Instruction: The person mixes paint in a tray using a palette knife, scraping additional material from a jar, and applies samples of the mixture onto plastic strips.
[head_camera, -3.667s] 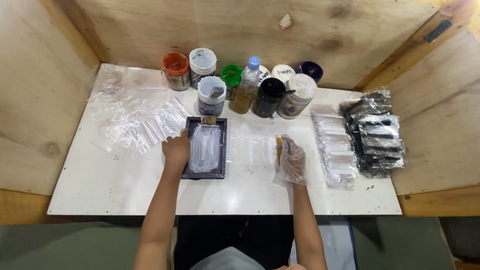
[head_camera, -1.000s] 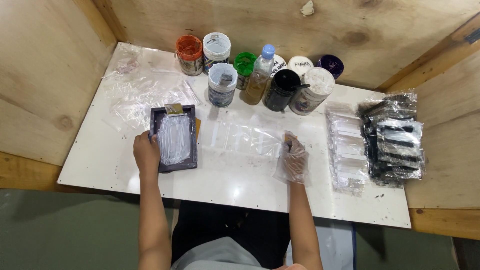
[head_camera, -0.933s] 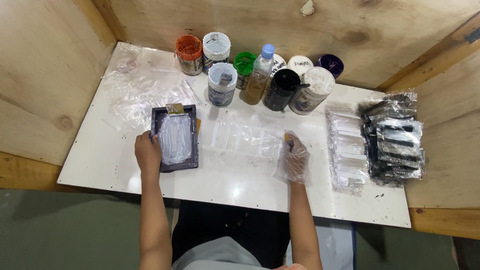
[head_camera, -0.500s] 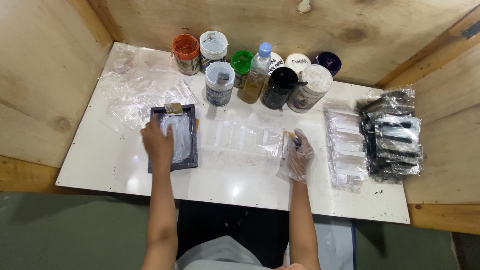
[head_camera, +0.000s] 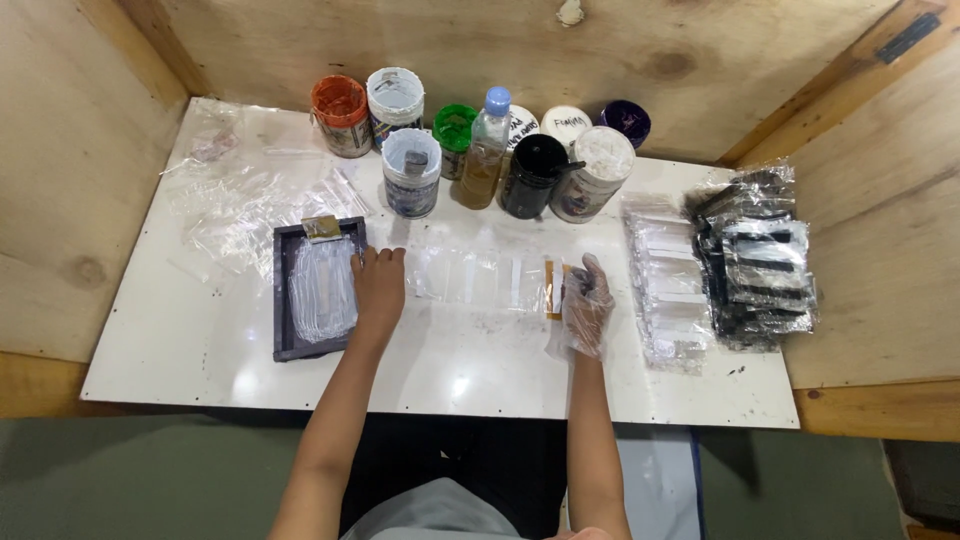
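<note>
Clear sleeve (head_camera: 478, 278) lies between flat open left hand (head_camera: 379, 288) and gloved right hand (head_camera: 586, 300), grip unclear.

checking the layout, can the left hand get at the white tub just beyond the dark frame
Probably yes. The left hand rests at the dark frame's right edge, and the white tub stands just beyond it with only bare table between.

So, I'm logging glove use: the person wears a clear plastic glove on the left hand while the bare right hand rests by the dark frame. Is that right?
Not quite: the sides are swapped. In the head view the clear plastic glove is on the right hand, and the bare left hand rests at the edge of the dark frame.
</note>
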